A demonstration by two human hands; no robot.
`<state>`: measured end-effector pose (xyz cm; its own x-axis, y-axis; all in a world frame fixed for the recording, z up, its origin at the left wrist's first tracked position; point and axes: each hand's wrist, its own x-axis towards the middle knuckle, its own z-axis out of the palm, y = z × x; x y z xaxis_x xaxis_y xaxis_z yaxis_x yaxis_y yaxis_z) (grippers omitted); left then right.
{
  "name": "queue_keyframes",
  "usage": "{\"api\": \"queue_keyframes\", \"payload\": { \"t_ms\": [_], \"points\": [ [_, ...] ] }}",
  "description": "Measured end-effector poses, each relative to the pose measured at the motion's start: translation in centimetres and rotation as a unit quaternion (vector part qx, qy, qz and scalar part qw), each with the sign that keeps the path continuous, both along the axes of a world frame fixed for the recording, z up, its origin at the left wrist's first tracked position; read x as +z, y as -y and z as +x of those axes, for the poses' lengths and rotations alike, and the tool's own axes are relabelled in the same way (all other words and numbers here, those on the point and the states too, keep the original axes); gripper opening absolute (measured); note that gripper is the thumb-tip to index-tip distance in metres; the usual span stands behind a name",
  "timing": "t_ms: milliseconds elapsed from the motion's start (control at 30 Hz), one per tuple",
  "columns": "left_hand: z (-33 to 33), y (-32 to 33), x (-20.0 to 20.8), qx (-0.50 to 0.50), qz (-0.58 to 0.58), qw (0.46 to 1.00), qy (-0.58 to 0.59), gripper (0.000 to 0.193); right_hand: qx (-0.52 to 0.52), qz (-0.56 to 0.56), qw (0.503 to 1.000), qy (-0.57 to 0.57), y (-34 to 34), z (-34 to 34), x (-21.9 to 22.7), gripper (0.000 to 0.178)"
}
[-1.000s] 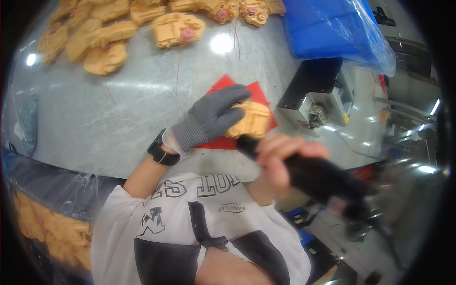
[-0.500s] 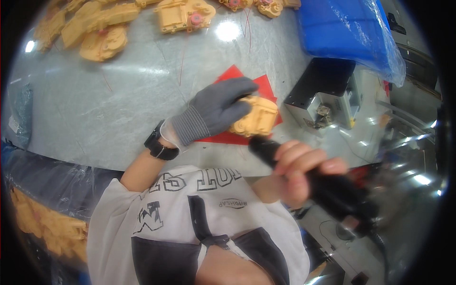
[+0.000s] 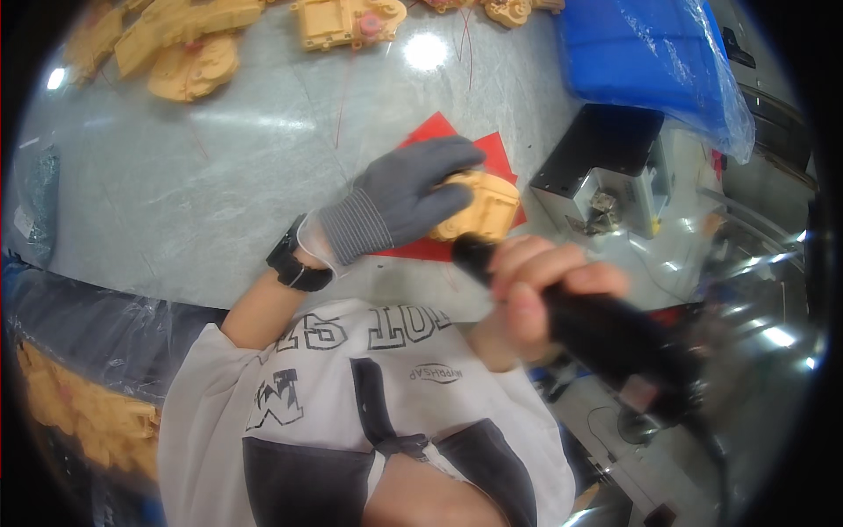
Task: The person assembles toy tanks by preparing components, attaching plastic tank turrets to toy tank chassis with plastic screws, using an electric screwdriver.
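Note:
My left hand [image 3: 399, 193], in a grey glove, grips a yellow plastic housing [image 3: 488, 207] from its left side, over a red sheet [image 3: 430, 250]. My bare right hand [image 3: 549, 285] is wrapped round a black electric screwdriver [image 3: 606, 338], held at a slant with its nose up and to the left. The nose overlaps the near edge of the housing; whether its tip is seated in a screw is hidden. A cable hangs from the tool's rear end, which is blurred.
More yellow housings [image 3: 347, 22] with thin red wires lie along the far edge of the grey table [image 3: 219, 202]. To the right stand a black-and-silver device [image 3: 601, 167] and a blue bin [image 3: 645, 61] under clear plastic. A container of yellow parts [image 3: 83, 408] is at lower left.
The screwdriver and my right hand have shifted slightly up and to the left, so the nose overlaps the housing more. My left hand keeps its hold.

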<state>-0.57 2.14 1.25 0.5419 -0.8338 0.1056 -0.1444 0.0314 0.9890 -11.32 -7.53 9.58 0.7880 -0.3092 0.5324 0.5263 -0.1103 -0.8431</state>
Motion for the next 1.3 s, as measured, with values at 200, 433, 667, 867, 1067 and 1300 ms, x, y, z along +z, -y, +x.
{"api": "queue_keyframes", "payload": {
  "t_ms": [200,433,667,867,1067,1300],
  "points": [
    [0.1,0.2,0.4,-0.002,-0.007,1.0,-0.002,0.036,0.007,0.001,1.0,-0.017,0.2,0.3,0.3,0.043],
    [-0.1,0.4,0.0,-0.01,0.023,0.998,-0.058,0.037,0.011,0.013,1.0,0.01,0.5,-0.4,-0.3,0.04],
    [-1.0,1.6,1.1,0.004,0.047,0.998,-0.036,0.035,-0.358,0.061,0.923,0.129,9.4,-8.1,4.8,0.044],
    [-1.0,1.4,0.6,0.021,0.036,0.999,-0.03,0.035,-0.477,0.06,0.874,0.07,13.5,-5.2,1.8,0.041],
    [-0.8,1.5,0.6,0.029,0.025,0.998,-0.04,0.035,-0.332,0.115,0.935,0.057,7.7,-6.5,0.5,0.043],
    [-0.5,1.8,0.9,0.014,0.036,0.999,-0.022,0.035,-0.489,-0.048,0.864,0.108,11.0,-5.1,2.9,0.039]
  ]
}}
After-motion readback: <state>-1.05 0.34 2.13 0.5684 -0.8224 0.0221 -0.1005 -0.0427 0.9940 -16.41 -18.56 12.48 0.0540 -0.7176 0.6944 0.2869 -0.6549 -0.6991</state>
